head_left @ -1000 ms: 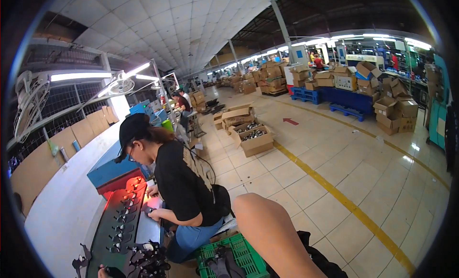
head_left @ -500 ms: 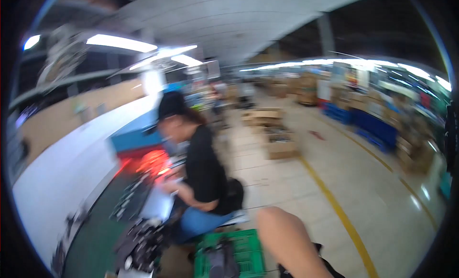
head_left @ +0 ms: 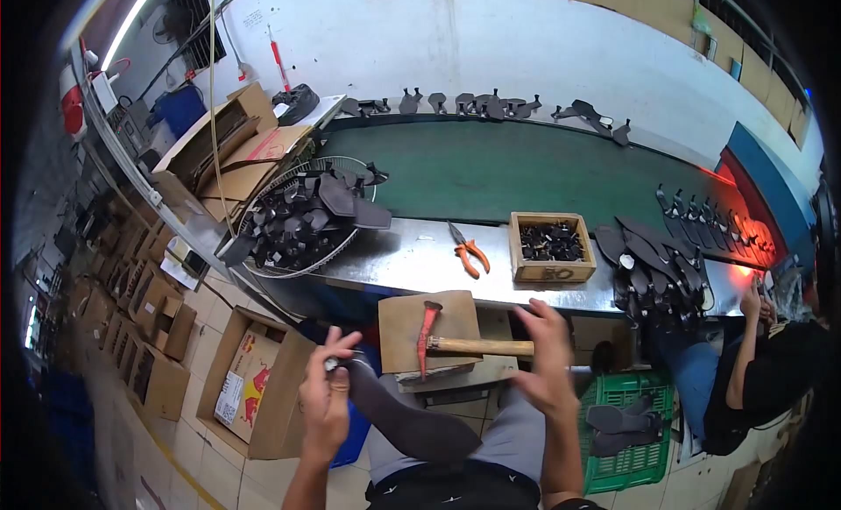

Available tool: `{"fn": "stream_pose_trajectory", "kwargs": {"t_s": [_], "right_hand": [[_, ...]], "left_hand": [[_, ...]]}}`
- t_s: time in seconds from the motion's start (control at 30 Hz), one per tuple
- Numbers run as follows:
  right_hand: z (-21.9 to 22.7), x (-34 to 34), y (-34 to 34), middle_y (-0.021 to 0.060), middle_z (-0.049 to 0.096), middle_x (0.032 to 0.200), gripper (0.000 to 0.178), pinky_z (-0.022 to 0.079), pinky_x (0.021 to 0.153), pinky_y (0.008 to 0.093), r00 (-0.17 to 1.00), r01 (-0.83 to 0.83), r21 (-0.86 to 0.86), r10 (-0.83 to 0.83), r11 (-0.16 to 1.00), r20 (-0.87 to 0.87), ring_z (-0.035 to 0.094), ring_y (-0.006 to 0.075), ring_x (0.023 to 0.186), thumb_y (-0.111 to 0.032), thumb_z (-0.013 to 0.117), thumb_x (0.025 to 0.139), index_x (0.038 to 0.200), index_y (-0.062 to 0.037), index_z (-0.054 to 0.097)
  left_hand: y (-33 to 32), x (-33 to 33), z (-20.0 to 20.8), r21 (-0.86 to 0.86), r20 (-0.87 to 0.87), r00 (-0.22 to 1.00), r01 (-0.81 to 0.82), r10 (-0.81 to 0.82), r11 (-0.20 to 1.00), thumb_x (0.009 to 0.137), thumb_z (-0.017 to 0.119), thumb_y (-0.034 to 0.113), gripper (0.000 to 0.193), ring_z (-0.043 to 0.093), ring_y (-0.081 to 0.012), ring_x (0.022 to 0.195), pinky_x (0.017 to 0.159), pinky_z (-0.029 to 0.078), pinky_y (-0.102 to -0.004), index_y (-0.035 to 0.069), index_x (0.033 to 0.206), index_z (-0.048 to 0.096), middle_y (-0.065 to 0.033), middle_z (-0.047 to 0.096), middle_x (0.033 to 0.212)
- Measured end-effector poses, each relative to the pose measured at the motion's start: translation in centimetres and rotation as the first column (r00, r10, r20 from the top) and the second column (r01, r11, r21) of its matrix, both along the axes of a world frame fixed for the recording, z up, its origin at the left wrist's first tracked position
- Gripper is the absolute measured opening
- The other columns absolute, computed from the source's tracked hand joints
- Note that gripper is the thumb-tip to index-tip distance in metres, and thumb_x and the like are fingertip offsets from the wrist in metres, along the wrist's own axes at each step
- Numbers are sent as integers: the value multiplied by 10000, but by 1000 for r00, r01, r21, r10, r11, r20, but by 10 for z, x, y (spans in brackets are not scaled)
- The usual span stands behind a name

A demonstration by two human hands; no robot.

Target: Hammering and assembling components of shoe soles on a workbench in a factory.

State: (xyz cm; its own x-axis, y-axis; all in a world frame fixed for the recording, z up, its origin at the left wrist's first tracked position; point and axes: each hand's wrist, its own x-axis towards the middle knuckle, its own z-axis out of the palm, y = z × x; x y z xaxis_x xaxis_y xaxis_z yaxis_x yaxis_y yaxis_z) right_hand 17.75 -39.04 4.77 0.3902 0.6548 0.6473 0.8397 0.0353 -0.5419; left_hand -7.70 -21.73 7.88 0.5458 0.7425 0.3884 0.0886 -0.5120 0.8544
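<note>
A dark shoe piece is gripped by the left hand; the right hand is spread open near the hammer below the steel desk and green belt.

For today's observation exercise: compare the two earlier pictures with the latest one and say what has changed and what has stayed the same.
The view swung from the hall and aisle down to the bench. Both hands are now in view: the left hand grips a dark shoe piece, and the right hand hangs open by the hammer. Before, only a forearm showed. The co-worker, then mid-picture, still sits at the red-lit belt, now at the right edge.
</note>
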Motion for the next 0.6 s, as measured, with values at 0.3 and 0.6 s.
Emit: {"fn": "stream_pose_trajectory", "kwargs": {"t_s": [0.3, 0.6], "right_hand": [[-117, 29, -59, 89, 651, 741, 272, 511, 560, 417, 978, 208, -453, -177, 867, 109, 663, 290, 675, -215, 754, 720, 908, -111, 587], [-167, -104, -203, -12, 496, 516, 314, 405, 443, 314, 234, 864, -104, -575, 493, -784, 489, 117, 457, -258, 735, 865, 686, -59, 572]], "left_hand": [[80, 93, -99, -119, 245, 904, 387, -350, 915, 1052, 424, 245, 248, 413, -314, 1376, 1137, 270, -376, 37, 1181, 388, -226, 598, 1295], [90, 227, -68, 209, -115, 953, 300, -282, 931, 960, 580, 213, 355, 597, -292, 1112, 975, 442, -395, -20, 1227, 557, -185, 621, 1165]]}}
